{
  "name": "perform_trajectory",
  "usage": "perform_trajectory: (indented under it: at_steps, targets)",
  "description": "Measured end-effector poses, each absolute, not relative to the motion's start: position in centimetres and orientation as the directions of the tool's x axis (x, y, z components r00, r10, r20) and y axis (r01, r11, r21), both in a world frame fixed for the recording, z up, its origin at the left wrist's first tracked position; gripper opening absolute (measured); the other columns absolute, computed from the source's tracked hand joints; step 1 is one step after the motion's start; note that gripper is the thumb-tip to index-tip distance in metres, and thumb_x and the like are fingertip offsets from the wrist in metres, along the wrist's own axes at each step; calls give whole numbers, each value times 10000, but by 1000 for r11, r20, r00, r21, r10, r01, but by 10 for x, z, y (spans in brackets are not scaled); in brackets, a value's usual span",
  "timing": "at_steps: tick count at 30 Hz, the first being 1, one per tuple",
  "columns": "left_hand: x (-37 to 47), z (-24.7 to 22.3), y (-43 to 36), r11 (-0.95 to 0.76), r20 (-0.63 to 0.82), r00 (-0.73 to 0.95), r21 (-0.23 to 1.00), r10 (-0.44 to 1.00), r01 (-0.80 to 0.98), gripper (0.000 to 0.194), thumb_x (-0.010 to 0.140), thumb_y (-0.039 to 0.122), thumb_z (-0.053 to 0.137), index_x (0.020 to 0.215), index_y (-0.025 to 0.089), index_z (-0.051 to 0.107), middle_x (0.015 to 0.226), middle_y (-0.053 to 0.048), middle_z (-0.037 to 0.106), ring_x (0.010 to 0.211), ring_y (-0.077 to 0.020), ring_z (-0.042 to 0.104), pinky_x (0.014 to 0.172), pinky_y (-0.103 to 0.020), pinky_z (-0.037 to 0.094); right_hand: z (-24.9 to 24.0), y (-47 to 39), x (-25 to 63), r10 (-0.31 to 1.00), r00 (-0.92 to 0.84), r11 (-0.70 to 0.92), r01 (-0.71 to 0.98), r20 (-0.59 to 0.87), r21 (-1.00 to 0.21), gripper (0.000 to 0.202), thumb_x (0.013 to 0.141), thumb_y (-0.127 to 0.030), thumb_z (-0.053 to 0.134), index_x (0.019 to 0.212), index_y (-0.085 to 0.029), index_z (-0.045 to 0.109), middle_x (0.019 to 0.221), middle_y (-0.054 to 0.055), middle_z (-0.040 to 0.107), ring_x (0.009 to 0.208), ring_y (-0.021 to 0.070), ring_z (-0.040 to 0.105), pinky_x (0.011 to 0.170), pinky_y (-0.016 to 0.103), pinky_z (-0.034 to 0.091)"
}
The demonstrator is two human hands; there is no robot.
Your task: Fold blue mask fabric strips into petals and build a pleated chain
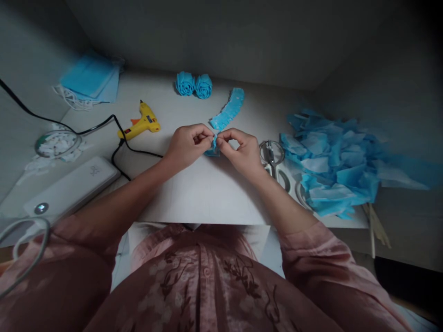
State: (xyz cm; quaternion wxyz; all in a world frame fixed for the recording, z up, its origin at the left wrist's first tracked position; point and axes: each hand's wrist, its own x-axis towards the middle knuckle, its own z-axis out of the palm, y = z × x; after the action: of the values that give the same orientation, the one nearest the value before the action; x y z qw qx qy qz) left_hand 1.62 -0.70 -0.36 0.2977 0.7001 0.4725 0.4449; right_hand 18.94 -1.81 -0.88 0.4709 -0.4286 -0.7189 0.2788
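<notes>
- The blue piece (pixel 212 152) is between the two hands, pinched at the fingertips of both the left grip (pixel 187 144) and the right grip (pixel 242 146); its lower part shows just below them.
- Both grips are narrow, thumb against fingers, their tips almost meeting.
- The blue strip (pixel 229 108), its edge cut, lies just beyond the fingertips, nearest in front.
- Farther beyond, slightly left of the meeting fingertips, two blue flowers (pixel 203 86) sit side by side.
- Left of the left grip lies the yellow glue gun (pixel 140 124); a black cord (pixel 147 152) runs up to the left forearm.
- Farther left are the power bank (pixel 74 182), white scraps (pixel 58 142) and, beyond those, masks (pixel 89 76).
- Just right of the right grip, scissors (pixel 273 168) lie on the worktop (pixel 207 198).
- Past them, a blue heap (pixel 332 157) crowds that side.
</notes>
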Motion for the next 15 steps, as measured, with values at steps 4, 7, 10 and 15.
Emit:
perform_trajectory:
  at_steps: [4, 7, 10, 15]
  targets:
    - [16, -3, -7, -363, 322, 169, 852, 932, 379, 104, 744, 178, 573, 710, 176, 672, 611, 19, 610, 590, -104, 506, 550, -220, 390, -7, -18, 189, 891, -170, 454, 347, 420, -821, 118, 841, -275, 625, 760, -201, 667, 760, 2, 677, 743, 149, 597, 781, 293, 485]
    - [14, -5, -3, -345, 310, 154, 877, 938, 334, 101, 780, 199, 575, 766, 179, 673, 649, 12, 619, 605, -107, 523, 563, -226, 405, -9, -15, 190, 921, -137, 389, 253, 366, -886, 148, 832, -328, 650, 756, -202, 662, 718, -7, 643, 700, 138, 572, 736, 288, 491]
    - [10, -5, 2, -293, 280, 88, 923, 956, 248, 113, 819, 202, 561, 854, 193, 668, 629, 23, 573, 570, -99, 508, 544, -226, 397, -12, -9, 194, 954, -79, 297, 115, 289, -948, 168, 822, -370, 677, 766, -212, 661, 719, -13, 626, 684, 125, 564, 703, 276, 496]
    - [7, 0, 5, -135, 119, 142, 985, 983, 111, 139, 865, 240, 558, 872, 181, 684, 632, 10, 590, 552, -98, 512, 538, -231, 416, -12, -6, 196, 977, -55, 208, 10, 208, -978, 138, 812, -341, 684, 765, -213, 662, 744, -14, 640, 717, 124, 593, 747, 284, 516]
